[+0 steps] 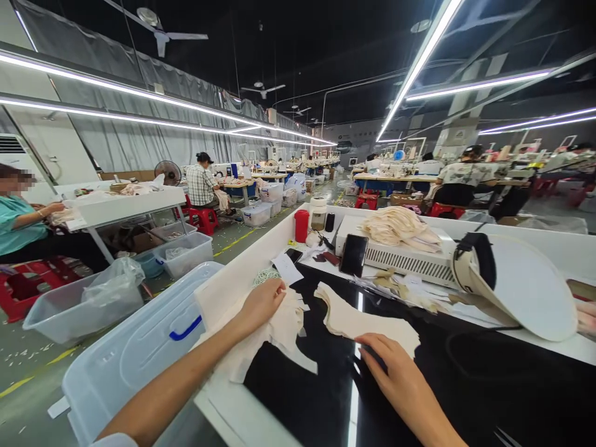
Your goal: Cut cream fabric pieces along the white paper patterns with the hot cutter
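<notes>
Cream fabric pieces lie in two loose stacks on a glossy black worktop [465, 385] that mirrors the ceiling lights. The left hand [261, 305] rests on the nearer stack [279, 335], fingers curled together and pressing its soft, ragged-edged layers, which hang partly over the table's white edge. The right hand [395, 372] lies flat, fingers apart, its fingertips touching the lower edge of the second stack [358, 320], a curved, thin-layered pile just beside the first.

Behind the stacks stands a white ribbed machine [405, 257] with a heap of more cream cut pieces [398, 226] on top and a black phone [354, 254] leaning against its front. To the right a large white visor-shaped brim with a black band [516, 282] tilts over the worktop. A red cup [302, 225] and a clear jar [318, 213] stand at the far corner. Left of the table sits a translucent plastic bin with a blue handle [139, 354]. Other people sit at benches well apart.
</notes>
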Demonstrator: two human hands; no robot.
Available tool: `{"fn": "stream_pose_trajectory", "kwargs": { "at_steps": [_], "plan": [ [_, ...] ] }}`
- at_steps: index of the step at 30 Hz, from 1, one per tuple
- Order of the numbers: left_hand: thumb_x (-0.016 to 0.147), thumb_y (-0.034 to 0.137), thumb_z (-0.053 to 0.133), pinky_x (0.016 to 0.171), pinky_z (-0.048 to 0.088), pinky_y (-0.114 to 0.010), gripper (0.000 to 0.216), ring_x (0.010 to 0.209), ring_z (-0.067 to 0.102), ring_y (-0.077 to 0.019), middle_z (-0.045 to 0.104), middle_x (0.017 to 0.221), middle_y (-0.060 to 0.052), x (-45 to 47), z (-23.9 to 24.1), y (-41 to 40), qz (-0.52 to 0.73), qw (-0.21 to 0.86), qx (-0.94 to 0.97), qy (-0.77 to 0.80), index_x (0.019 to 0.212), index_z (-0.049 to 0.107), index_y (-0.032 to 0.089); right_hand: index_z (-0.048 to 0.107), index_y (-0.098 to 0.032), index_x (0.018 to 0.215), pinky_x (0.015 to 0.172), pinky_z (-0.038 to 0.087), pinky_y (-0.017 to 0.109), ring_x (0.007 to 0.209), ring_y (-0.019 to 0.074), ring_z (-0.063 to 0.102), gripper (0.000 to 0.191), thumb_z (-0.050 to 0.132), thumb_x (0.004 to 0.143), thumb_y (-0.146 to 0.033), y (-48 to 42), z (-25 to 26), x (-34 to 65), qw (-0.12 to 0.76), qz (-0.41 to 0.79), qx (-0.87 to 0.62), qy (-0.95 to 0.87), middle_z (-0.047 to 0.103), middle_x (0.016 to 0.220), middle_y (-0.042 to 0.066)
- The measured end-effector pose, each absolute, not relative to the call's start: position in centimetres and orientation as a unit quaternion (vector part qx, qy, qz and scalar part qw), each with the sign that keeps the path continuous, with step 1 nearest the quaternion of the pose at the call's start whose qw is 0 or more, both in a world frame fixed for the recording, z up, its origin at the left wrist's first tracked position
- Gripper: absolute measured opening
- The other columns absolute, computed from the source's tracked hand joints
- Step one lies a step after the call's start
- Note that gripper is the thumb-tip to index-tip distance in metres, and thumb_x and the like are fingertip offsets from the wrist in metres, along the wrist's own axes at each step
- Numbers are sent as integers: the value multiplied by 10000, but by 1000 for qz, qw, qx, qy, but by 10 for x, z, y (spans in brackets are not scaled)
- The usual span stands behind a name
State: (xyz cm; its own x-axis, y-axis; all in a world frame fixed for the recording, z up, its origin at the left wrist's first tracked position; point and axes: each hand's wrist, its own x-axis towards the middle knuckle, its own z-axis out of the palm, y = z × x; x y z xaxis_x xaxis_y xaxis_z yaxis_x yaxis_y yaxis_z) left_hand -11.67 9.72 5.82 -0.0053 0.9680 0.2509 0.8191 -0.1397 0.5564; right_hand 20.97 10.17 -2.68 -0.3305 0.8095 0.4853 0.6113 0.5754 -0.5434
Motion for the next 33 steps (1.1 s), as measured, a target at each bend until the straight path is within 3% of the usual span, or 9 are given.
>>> {"fn": "stream_pose_trajectory", "kwargs": {
  "at_steps": [5, 11, 17, 21, 25, 30, 33],
  "plan": [
    [904, 230, 573, 878, 472, -371, 103, 968, 630, -259, 671, 1051, -72, -153, 45, 90, 261, 117, 669, 687, 974, 638, 192, 745, -315, 1074, 936, 631, 398, 1105, 268, 743, 262, 530, 1009, -447, 80, -21, 199, 351, 169, -425, -817, 765, 1162, 54],
    [885, 313, 652, 824, 468, -330, 146, 945, 648, -243, 676, 1041, -42, -160, 33, 83, 266, 152, 674, 673, 981, 673, 205, 747, -326, 1081, 935, 644, 378, 1085, 262, 759, 292, 519, 1012, -496, 67, -23, 198, 337, 180, -410, -828, 761, 1179, 47],
    [930, 311, 556, 824, 447, -333, 186, 928, 629, -243, 682, 968, -43, -162, 29, 83, 313, 171, 678, 642, 852, 692, 210, 759, -317, 1046, 908, 648, 330, 1047, 244, 772, 285, 540, 999, -492, 60, -19, 196, 327, 209, -396, -832, 769, 1142, 52],
    [899, 305, 536, 822, 437, -336, 185, 880, 586, -233, 649, 879, -36, -158, 35, 82, 379, 194, 651, 629, 772, 623, 202, 768, -309, 1052, 936, 632, 318, 1057, 239, 763, 287, 559, 993, -498, 56, -14, 196, 311, 246, -397, -827, 768, 1149, 59],
    [893, 360, 457, 780, 433, -321, 221, 809, 536, -207, 568, 783, -10, -140, 55, 70, 450, 266, 609, 596, 746, 520, 209, 780, -294, 1076, 949, 619, 329, 1042, 251, 754, 345, 609, 958, -569, 50, -7, 189, 313, 326, -421, -786, 775, 1130, 77],
    [875, 462, 457, 665, 404, -275, 280, 707, 455, -159, 483, 738, 14, -98, 77, 43, 460, 424, 585, 516, 757, 476, 208, 732, -279, 1269, 1013, 592, 411, 1207, 323, 699, 635, 742, 802, -709, 34, 5, 168, 414, 496, -446, -619, 760, 1243, 121],
    [842, 465, 486, 603, 353, -259, 279, 648, 376, -133, 411, 700, 33, -72, 79, 31, 436, 496, 575, 484, 739, 434, 211, 725, -253, 1303, 1072, 540, 470, 1192, 331, 698, 725, 728, 788, -763, 21, 14, 155, 391, 619, -383, -562, 762, 1235, 131]
  ]
}}
